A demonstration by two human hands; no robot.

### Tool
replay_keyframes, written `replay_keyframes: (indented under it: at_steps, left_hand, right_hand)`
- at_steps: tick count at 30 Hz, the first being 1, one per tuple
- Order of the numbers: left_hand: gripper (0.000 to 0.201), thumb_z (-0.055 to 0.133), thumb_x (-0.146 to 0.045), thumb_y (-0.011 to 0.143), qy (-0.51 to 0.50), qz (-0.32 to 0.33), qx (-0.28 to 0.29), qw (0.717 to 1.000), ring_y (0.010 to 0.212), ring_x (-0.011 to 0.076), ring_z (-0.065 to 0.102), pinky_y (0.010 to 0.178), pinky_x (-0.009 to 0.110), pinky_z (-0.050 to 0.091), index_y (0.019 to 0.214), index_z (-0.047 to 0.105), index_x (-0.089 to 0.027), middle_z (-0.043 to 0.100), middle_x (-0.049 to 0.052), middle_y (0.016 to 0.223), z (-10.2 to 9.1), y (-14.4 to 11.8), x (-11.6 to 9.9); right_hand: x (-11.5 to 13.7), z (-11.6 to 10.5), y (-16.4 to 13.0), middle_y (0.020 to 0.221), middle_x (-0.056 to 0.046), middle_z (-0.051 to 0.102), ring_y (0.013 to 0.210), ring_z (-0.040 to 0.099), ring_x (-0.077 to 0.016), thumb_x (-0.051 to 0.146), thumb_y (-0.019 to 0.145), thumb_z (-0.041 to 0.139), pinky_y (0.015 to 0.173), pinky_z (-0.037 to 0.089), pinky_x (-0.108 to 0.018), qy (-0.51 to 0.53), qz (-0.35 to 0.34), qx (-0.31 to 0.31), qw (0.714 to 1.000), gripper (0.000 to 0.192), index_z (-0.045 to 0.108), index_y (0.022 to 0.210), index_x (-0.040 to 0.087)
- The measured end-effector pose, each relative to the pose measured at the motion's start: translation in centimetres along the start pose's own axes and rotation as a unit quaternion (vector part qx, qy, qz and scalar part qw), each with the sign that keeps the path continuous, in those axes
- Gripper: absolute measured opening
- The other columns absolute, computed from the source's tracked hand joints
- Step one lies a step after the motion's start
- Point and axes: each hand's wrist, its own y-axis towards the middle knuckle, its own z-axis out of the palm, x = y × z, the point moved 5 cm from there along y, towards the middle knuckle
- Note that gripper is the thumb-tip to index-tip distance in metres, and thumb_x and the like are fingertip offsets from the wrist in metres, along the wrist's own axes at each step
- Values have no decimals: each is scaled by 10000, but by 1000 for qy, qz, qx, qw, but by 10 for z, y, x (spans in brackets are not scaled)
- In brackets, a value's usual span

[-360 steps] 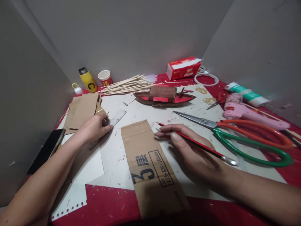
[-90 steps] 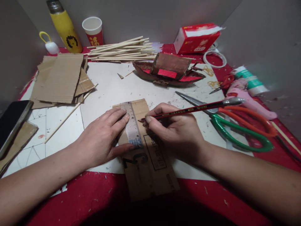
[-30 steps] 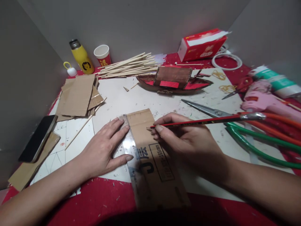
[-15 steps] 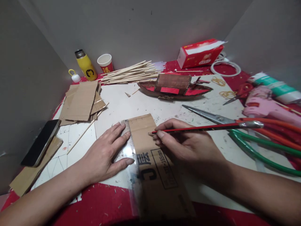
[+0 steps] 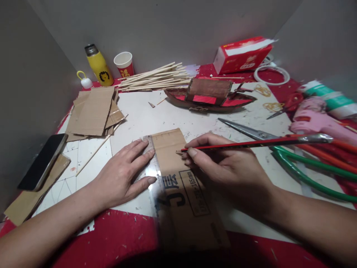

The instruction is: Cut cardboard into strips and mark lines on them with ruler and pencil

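Observation:
A brown cardboard strip point(image 5: 181, 193) with black print lies lengthwise in front of me on a white sheet point(image 5: 156, 119). A clear ruler point(image 5: 154, 175) lies along its left edge. My left hand point(image 5: 122, 175) presses flat on the ruler, fingers spread. My right hand point(image 5: 223, 167) holds a red pencil point(image 5: 251, 143), its tip resting on the cardboard near the strip's far end, right of the ruler.
Large scissors with green and orange handles point(image 5: 301, 163) lie to the right, beside a pink glue gun point(image 5: 315, 119). A cardboard model boat point(image 5: 209, 97), a bundle of wooden sticks point(image 5: 156, 77), a tissue box point(image 5: 242, 54), a paper cup point(image 5: 125, 64) and a yellow bottle point(image 5: 97, 67) stand behind. Cardboard scraps point(image 5: 93, 113) and a phone point(image 5: 41, 162) are left.
Over twelve seconds my left hand brought the ruler onto the cardboard and shifted it to the left edge. In the last second both hands keep their pose; only the view shifts slightly.

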Motion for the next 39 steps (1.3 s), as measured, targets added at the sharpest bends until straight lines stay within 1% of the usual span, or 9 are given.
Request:
replay_keyframes:
  at_steps: [4,7,11,13,16,19,22,28,39]
  left_hand:
    - [587,567,-453,961,-5,-2,-5,1000,1427,370,425,1131,575,420,1455,473,-149,455,223,1532,1,1,2]
    - [631,587,-476,943,-11,-6,-13,1000,1405,362,453,1125,572,427,1450,474,-118,487,232,1504,2,2,3]
    - [659,599,-497,928,-26,-11,-18,999,1388,354,466,1121,570,431,1442,481,-102,502,229,1491,2,4,4]
    - [667,600,-504,925,-27,-12,-15,999,1380,356,468,1121,564,429,1432,494,-84,501,233,1488,1,5,3]
    - [677,610,-505,920,-26,-11,-10,1000,1373,366,470,1123,557,426,1422,514,-62,501,241,1482,1,6,3]
    - [679,609,-487,922,-29,-8,-8,1000,1391,393,453,1132,575,407,1426,516,-42,487,254,1496,1,6,4]
    - [701,610,-503,918,-37,-9,-3,999,1419,414,419,1154,586,375,1434,514,-38,465,257,1518,2,7,5]
    - [689,616,-503,910,-38,-17,1,999,1421,410,418,1161,576,365,1421,530,-48,474,247,1515,3,6,6]
    - [661,621,-501,913,-36,-13,-1,999,1398,395,446,1156,556,366,1390,544,-49,528,242,1463,1,9,3]
  right_hand:
    - [1,-1,0,684,-25,692,599,668,-174,263,854,648,513,529,-287,49,30,-11,998,59,632,808,228]
    - [13,-7,-3,678,-30,713,606,689,-182,265,830,666,534,567,-295,78,58,-8,995,52,642,802,228]
    - [38,-15,-3,658,-34,728,585,702,-183,207,814,663,514,573,-286,29,49,41,998,68,651,751,230]
    - [42,-13,0,658,-39,720,591,703,-190,175,812,651,485,555,-281,3,44,60,997,96,648,734,230]
    - [33,1,8,620,-28,680,550,664,-173,133,803,623,425,494,-260,8,58,68,996,138,606,705,230]
    - [14,20,14,611,-5,647,497,593,-134,137,796,616,426,478,-248,81,99,60,990,151,553,702,236]
    - [3,30,15,609,3,624,515,571,-126,166,769,635,445,481,-240,136,120,43,982,118,559,710,234]
    - [4,33,8,569,17,593,449,494,-112,235,741,639,388,329,-229,97,116,46,987,89,551,728,234]
    - [8,32,6,625,7,594,530,521,-125,272,793,646,447,371,-250,45,71,54,995,105,575,743,215]
